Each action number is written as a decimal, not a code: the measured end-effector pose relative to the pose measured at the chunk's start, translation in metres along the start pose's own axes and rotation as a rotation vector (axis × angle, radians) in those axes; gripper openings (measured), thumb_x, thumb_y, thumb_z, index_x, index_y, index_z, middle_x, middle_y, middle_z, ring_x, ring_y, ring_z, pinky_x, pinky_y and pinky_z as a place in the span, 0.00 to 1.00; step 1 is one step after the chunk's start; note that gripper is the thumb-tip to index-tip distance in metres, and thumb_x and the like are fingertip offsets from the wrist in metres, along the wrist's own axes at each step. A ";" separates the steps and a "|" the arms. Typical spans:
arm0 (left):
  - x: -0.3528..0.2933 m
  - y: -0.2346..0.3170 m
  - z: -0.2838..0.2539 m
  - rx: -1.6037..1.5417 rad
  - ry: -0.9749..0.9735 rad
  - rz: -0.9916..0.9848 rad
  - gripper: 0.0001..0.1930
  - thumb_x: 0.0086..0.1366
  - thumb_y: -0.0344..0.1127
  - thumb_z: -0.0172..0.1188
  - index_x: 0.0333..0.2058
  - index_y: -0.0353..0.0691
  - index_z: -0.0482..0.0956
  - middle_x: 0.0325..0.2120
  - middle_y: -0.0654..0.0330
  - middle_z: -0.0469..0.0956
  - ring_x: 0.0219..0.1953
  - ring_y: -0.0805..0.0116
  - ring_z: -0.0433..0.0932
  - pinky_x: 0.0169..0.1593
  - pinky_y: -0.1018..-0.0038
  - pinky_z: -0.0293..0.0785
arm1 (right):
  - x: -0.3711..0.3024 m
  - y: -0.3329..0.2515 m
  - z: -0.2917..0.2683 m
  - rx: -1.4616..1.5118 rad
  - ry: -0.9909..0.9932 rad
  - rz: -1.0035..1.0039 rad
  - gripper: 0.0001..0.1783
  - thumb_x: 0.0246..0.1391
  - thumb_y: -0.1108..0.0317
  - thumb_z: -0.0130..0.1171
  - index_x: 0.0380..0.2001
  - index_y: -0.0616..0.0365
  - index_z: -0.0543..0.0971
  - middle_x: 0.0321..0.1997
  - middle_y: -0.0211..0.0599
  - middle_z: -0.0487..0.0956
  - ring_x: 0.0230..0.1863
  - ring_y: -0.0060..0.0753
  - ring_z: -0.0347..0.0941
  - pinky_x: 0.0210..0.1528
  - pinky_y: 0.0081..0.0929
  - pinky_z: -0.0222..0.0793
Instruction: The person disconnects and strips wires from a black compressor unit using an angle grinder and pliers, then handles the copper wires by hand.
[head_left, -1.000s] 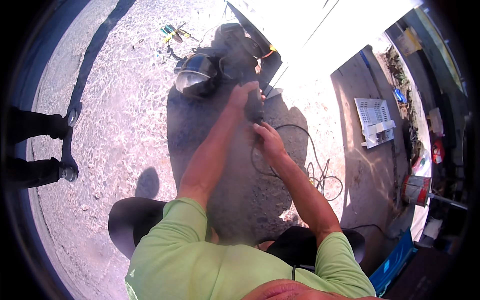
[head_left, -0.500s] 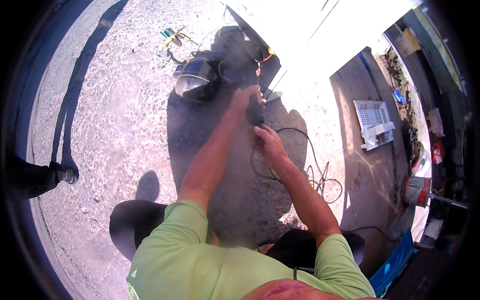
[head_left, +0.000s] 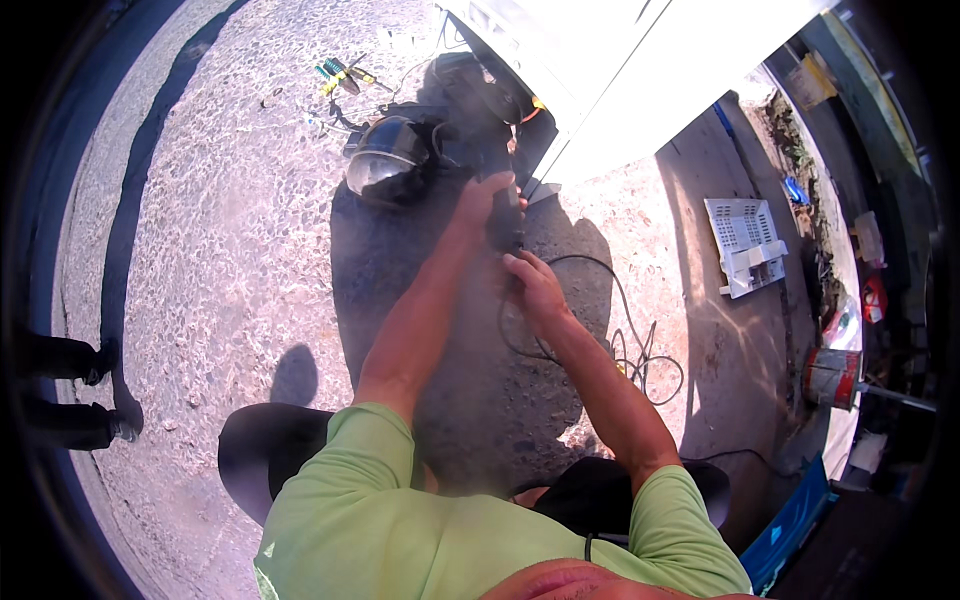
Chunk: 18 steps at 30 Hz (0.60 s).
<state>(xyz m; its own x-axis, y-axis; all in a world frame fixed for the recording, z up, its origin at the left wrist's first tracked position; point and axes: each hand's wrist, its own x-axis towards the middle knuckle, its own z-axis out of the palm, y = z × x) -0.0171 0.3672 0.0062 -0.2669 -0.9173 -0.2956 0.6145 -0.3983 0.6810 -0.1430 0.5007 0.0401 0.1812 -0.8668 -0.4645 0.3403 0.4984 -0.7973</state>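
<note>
I grip a dark, elongated corded tool (head_left: 506, 225) between both hands, in the shade at the middle of the view; its exact kind is hard to make out. My left hand (head_left: 487, 188) is closed around its far part. Nearer to me, my right hand (head_left: 540, 288) is closed at its rear end. A black cord (head_left: 622, 285) loops on the ground to the right. Beyond my left hand sits a dark rounded object with a shiny surface (head_left: 388, 155). Close to the tool's far end is the edge of a large white cabinet (head_left: 650, 90), whose lower parts lie in shadow.
Pliers and other yellow-and-green handled hand tools (head_left: 343, 76) lie on the rough pavement at far left. A white plastic basket (head_left: 744, 240) rests at right, with a red-and-white can (head_left: 832, 378) below it. Another person's legs (head_left: 75, 390) stand at the left edge.
The other person's legs at the left edge have shifted, and both now show. My hands and the tool hold nearly the same place.
</note>
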 end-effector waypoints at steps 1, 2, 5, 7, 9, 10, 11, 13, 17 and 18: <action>-0.001 0.000 0.001 -0.008 -0.006 0.002 0.12 0.66 0.40 0.65 0.35 0.37 0.77 0.26 0.56 0.80 0.25 0.64 0.83 0.28 0.67 0.83 | 0.000 0.000 -0.001 -0.003 -0.001 -0.004 0.17 0.67 0.62 0.57 0.54 0.59 0.75 0.46 0.30 0.80 0.45 0.26 0.77 0.49 0.30 0.75; -0.001 0.000 0.001 -0.015 -0.009 0.005 0.12 0.66 0.40 0.65 0.35 0.37 0.77 0.26 0.56 0.80 0.25 0.64 0.83 0.28 0.67 0.83 | 0.000 0.000 0.000 -0.005 -0.005 -0.008 0.17 0.67 0.62 0.57 0.54 0.59 0.75 0.46 0.30 0.80 0.45 0.26 0.77 0.48 0.29 0.75; 0.000 0.000 -0.002 -0.024 -0.006 0.011 0.12 0.66 0.39 0.66 0.35 0.37 0.77 0.27 0.57 0.80 0.26 0.64 0.84 0.29 0.67 0.83 | 0.000 0.001 0.001 -0.005 -0.004 -0.004 0.17 0.67 0.62 0.57 0.54 0.59 0.75 0.45 0.30 0.79 0.45 0.25 0.77 0.47 0.29 0.75; 0.002 -0.002 -0.003 -0.034 -0.013 0.020 0.12 0.66 0.39 0.66 0.36 0.37 0.77 0.28 0.57 0.80 0.26 0.64 0.84 0.29 0.66 0.83 | -0.001 -0.001 0.002 -0.008 0.000 -0.005 0.17 0.67 0.62 0.57 0.54 0.60 0.75 0.45 0.30 0.79 0.45 0.25 0.77 0.47 0.29 0.75; 0.002 -0.002 -0.003 -0.034 -0.016 0.018 0.11 0.66 0.39 0.66 0.36 0.37 0.76 0.28 0.57 0.80 0.27 0.64 0.84 0.29 0.66 0.83 | 0.000 -0.001 0.002 -0.003 -0.003 -0.008 0.17 0.67 0.63 0.57 0.54 0.60 0.75 0.45 0.31 0.79 0.45 0.25 0.77 0.48 0.29 0.75; 0.002 -0.002 -0.004 -0.031 -0.016 0.011 0.11 0.66 0.39 0.65 0.36 0.37 0.76 0.29 0.58 0.80 0.27 0.64 0.84 0.29 0.66 0.84 | 0.001 0.001 0.001 0.003 -0.007 -0.010 0.17 0.67 0.63 0.57 0.54 0.60 0.75 0.45 0.31 0.79 0.45 0.25 0.77 0.48 0.29 0.75; 0.003 -0.002 -0.004 -0.028 -0.016 0.003 0.11 0.66 0.38 0.65 0.36 0.37 0.76 0.29 0.58 0.80 0.27 0.64 0.84 0.29 0.66 0.84 | 0.002 0.002 0.000 0.009 -0.011 -0.011 0.17 0.67 0.63 0.56 0.54 0.60 0.75 0.45 0.31 0.79 0.45 0.25 0.77 0.48 0.29 0.75; 0.003 -0.003 -0.004 -0.007 -0.016 0.013 0.12 0.68 0.40 0.63 0.36 0.37 0.78 0.27 0.57 0.81 0.27 0.64 0.84 0.30 0.66 0.83 | 0.002 0.003 -0.001 0.005 -0.014 -0.012 0.17 0.67 0.63 0.56 0.53 0.61 0.75 0.46 0.32 0.80 0.45 0.25 0.77 0.49 0.29 0.75; 0.002 -0.007 -0.013 -0.004 -0.076 -0.017 0.15 0.69 0.44 0.61 0.38 0.35 0.79 0.28 0.55 0.81 0.28 0.63 0.83 0.33 0.66 0.83 | 0.009 0.007 -0.011 0.102 -0.055 0.035 0.18 0.69 0.63 0.55 0.55 0.61 0.75 0.48 0.34 0.81 0.46 0.27 0.78 0.51 0.30 0.75; 0.001 -0.008 -0.014 -0.039 -0.077 -0.019 0.16 0.69 0.45 0.60 0.39 0.35 0.79 0.28 0.55 0.81 0.29 0.63 0.82 0.34 0.66 0.83 | 0.009 0.007 -0.012 0.111 -0.073 0.011 0.18 0.69 0.63 0.54 0.55 0.62 0.74 0.49 0.35 0.81 0.47 0.27 0.78 0.52 0.30 0.75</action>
<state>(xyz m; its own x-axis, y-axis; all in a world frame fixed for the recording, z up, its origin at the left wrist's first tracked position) -0.0115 0.3694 -0.0089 -0.3343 -0.9074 -0.2546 0.6366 -0.4167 0.6490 -0.1504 0.4963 0.0259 0.2504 -0.8621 -0.4406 0.4371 0.5068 -0.7431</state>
